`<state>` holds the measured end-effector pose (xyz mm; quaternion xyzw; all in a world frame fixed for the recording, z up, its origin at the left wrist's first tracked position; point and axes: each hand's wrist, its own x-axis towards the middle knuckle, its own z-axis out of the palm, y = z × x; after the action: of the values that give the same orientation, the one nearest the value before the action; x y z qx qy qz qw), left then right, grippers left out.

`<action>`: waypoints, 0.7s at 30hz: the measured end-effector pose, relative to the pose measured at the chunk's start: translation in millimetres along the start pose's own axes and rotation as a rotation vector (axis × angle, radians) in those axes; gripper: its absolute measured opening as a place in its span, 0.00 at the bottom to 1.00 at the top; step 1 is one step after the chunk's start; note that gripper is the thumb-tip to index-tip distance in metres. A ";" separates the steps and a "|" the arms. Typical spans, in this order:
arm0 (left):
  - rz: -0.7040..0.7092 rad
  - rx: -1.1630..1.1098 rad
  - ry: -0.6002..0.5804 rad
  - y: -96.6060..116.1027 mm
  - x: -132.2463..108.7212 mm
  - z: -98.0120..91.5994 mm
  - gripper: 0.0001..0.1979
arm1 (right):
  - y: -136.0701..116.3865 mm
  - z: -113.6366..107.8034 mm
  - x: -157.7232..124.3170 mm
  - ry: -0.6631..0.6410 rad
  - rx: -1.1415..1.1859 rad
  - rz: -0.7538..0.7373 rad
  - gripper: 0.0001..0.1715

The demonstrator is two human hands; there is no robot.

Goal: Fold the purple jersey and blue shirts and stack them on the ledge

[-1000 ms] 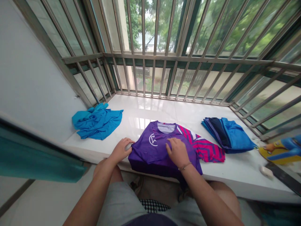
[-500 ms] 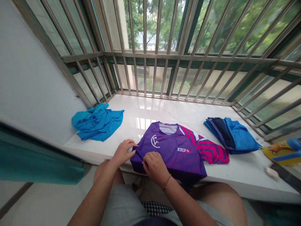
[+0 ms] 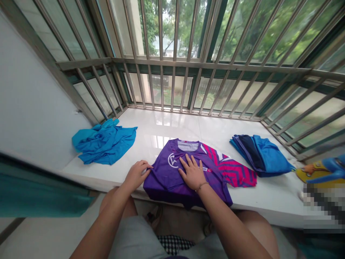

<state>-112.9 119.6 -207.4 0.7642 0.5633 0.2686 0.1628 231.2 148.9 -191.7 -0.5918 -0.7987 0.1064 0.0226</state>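
Observation:
A purple sports jersey (image 3: 164,180) lies front side up on the white sill, its collar pointing toward the window. Its pink-and-purple patterned sleeve (image 3: 237,172) stretches out to the right; no left sleeve shows. The lower part drapes over the sill's front edge. My left hand (image 3: 137,176) pinches the jersey's left side edge between thumb and fingers. Spread flat on the chest, my right hand (image 3: 193,172) is open, between the round white logo and the lettering, partly covering the latter.
A crumpled blue garment (image 3: 107,142) lies on the sill (image 3: 151,126) to the left. Folded blue and dark clothes (image 3: 265,154) sit at the right, beside a yellow-and-blue item (image 3: 320,169). Metal bars (image 3: 175,64) line the window behind. A teal curtain (image 3: 40,194) hangs at lower left.
My right hand has moved from the jersey's lower left up and right onto the chest, its fingers opening flat. My left hand stays at the left edge. The view has shifted slightly.

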 end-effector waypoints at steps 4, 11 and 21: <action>-0.026 0.019 0.024 -10.6 22.6 0.4 0.11 | 2.0 -4.1 26.2 -0.031 0.000 -0.008 0.40; -0.179 0.098 0.084 -24.6 65.1 0.5 0.13 | 6.9 -13.9 73.1 -0.050 0.006 0.000 0.40; -0.494 0.041 0.115 -30.1 108.3 -9.1 0.13 | 15.5 -26.3 97.7 -0.013 0.102 -0.028 0.32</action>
<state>-117.7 231.2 -192.1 0.5901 0.7466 0.2521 0.1757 220.8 249.8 -177.8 -0.5779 -0.8006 0.1507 0.0489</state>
